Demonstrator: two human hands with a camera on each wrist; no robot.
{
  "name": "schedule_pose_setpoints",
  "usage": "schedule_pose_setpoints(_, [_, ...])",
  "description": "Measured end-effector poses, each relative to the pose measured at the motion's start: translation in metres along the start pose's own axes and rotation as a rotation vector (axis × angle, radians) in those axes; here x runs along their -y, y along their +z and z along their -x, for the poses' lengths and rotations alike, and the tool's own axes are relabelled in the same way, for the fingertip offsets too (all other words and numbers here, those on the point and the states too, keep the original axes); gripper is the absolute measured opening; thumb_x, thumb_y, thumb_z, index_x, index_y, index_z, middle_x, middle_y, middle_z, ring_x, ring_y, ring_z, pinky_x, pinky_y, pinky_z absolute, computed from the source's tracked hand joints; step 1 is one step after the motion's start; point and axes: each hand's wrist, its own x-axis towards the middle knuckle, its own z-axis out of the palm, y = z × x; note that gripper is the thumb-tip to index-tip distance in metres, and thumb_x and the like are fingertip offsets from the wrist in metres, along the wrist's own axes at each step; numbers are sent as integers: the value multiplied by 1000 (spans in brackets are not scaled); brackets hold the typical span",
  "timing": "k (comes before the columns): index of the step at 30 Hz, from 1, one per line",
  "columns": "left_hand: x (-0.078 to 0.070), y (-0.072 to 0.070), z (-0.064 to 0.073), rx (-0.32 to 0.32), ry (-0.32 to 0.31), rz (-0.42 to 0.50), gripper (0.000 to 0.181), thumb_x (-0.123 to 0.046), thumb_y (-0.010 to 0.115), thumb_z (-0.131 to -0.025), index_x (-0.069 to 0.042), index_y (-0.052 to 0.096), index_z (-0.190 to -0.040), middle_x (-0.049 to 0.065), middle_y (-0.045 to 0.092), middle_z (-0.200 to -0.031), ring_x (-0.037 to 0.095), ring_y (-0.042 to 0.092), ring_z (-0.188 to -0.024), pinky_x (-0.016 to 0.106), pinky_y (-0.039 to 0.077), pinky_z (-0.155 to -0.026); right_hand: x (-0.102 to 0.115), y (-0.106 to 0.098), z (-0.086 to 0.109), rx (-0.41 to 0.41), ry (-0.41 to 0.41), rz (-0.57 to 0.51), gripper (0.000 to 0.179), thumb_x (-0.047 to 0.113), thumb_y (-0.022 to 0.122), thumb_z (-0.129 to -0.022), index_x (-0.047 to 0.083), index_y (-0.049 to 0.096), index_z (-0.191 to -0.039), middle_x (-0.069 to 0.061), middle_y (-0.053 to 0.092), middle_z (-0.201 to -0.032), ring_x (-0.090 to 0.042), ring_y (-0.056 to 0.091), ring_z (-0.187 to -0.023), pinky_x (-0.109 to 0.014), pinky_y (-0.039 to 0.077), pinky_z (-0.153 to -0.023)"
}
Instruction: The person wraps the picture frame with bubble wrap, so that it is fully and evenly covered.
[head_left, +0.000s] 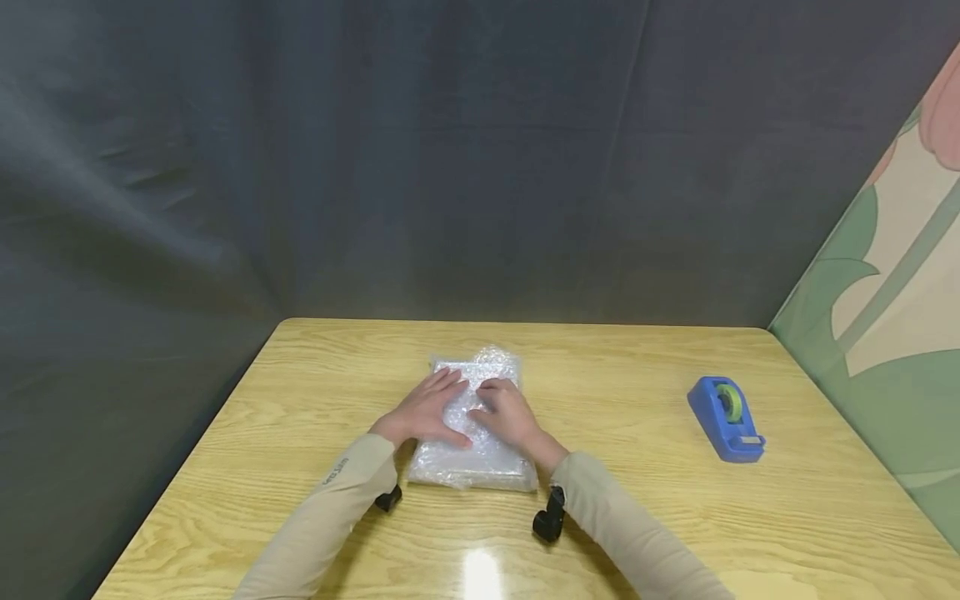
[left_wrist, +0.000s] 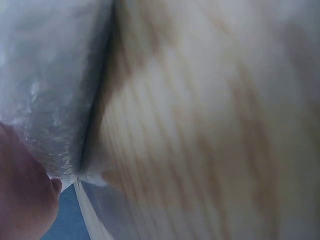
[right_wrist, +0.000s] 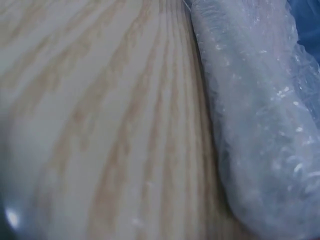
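Note:
A flat, rectangular package in clear bubble wrap [head_left: 480, 471] lies on the table, with a loose flap standing out past its far edge. Its contents are hidden under the cloudy wrap. My left hand [head_left: 429, 411] rests spread on the left part of the package, thumb pointing toward the middle. On the right part, my right hand [head_left: 512, 415] touches the top with bent fingers, the thumb apart from the forefinger. Up close, the right wrist view shows the wrap's rounded side [right_wrist: 260, 120]; part of the left hand [left_wrist: 25, 195] appears against the wrap in the left wrist view.
A blue tape dispenser [head_left: 726, 421] with a green-yellow roll stands on the right side of the wooden table [head_left: 300, 392]. Dark sheeting [head_left: 480, 167] hangs behind the table and down its left side. A flowered panel [head_left: 892, 333] borders the right.

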Motion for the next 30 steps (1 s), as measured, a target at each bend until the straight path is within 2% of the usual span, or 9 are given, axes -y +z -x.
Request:
schedule_pose_setpoints(5, [-1,0,0,3,10,-7,105,-64,67,-63,-11,26,-143,7,13,-151,24,5,-139,42,6,-112,1,-1,1,26,-2,55,42,24,70,-77,-8,63,-104,-17,60,-110,-30,52,-103,-40,42,-93])
schedule_pose_setpoints(9, [-2,-2,1,8,11,-15,105,-65,67,-64,-10,26,-143,8,13,-151,25,5,-138,42,7,-112,3,-6,1,104,-18,120,48,29,68,-80,-8,60,-109,-18,56,-117,-31,49,-107,-41,39,-96])
schedule_pose_setpoints(14, [-2,-3,2,7,8,-7,104,-63,68,-63,-9,27,-143,9,13,-151,25,5,-138,43,7,-112,6,-10,0,173,-8,112,56,32,67,-80,-9,55,-116,-18,51,-123,-31,45,-112,-41,36,-99])
schedule_pose_setpoints(22, [0,-1,0,15,0,4,106,-66,67,-63,-12,26,-144,6,11,-152,24,4,-139,44,7,-112,3,-8,1,182,33,4,65,32,69,-78,-11,48,-123,-22,48,-126,-33,40,-118,-44,32,-103])
schedule_pose_setpoints(28, [0,-2,-1,15,-5,0,106,-65,67,-62,-11,25,-144,6,11,-152,24,3,-139,43,7,-112,0,-21,2,95,87,-296,61,17,69,-79,-10,44,-127,-25,47,-127,-36,42,-118,-47,36,-99])
schedule_pose_setpoints(30, [0,-2,-1,17,-7,-6,106,-65,67,-63,-11,25,-144,6,11,-152,24,4,-139,42,7,-112,0,-27,7,69,91,-344,58,14,69,-79,-8,45,-127,-24,48,-127,-36,42,-118,-48,36,-99])
